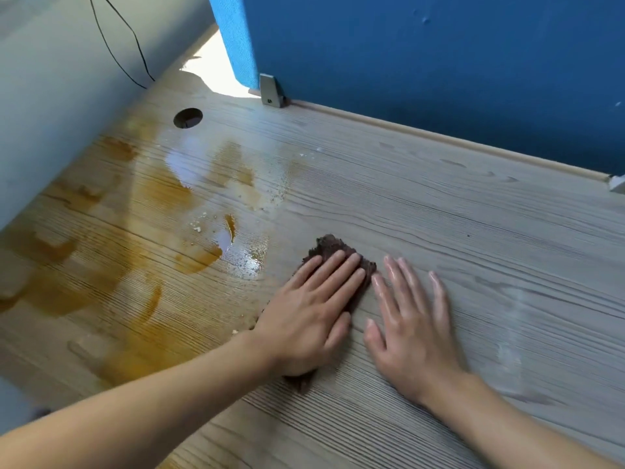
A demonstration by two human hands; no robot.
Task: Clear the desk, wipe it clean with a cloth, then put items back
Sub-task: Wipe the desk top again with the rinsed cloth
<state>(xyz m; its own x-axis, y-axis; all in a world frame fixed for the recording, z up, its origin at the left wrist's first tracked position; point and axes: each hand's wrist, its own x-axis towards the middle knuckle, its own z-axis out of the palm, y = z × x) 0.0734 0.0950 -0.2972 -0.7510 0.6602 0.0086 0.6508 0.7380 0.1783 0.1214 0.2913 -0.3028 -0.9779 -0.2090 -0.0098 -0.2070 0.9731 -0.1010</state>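
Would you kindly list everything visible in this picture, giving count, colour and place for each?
desk: one, pale wood grain, fills most of the view
spill: one wide patch, amber-brown, left part of the desk
crumbs: several, pale, along the spill's right edge
cloth: one, dark brown, on the desk right of the spill
cable hole: one, round, dark, far left of the desk
partition: one, blue, along the desk's far edge
bracket: one, grey, at the partition's left foot
wall: one, pale grey, at left
cable: black, against the wall
left hand: flat, pressing the cloth
right hand: flat on bare desk beside the cloth
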